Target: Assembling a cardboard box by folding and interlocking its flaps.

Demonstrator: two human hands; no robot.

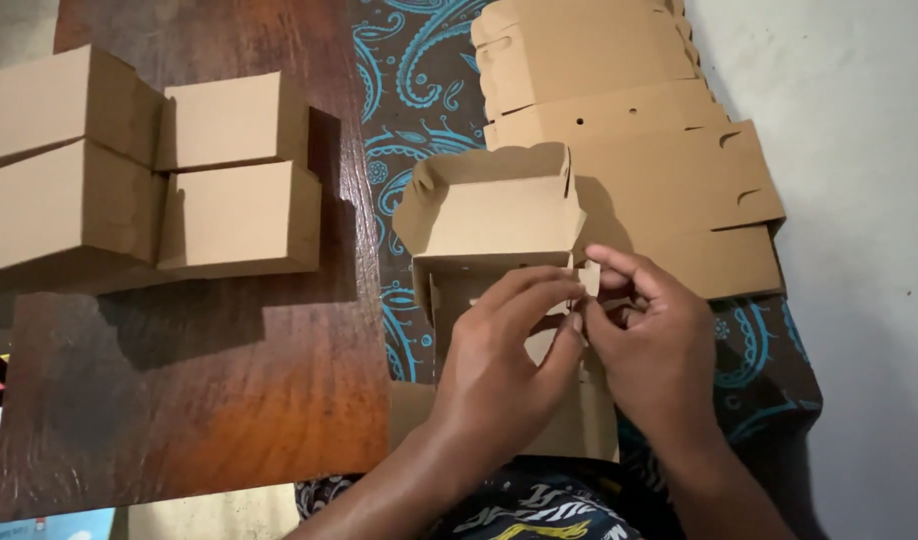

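Head view: both hands' fingers (539,290) pinch the half-folded cardboard box (494,215).

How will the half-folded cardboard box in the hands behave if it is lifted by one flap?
The half-folded box is thin brown card, so it probably feels light. Its lid stands open and the walls are not all locked, so it may flex or unfold. Both hands, left hand and right hand, pinch a side tab, which likely bends easily.
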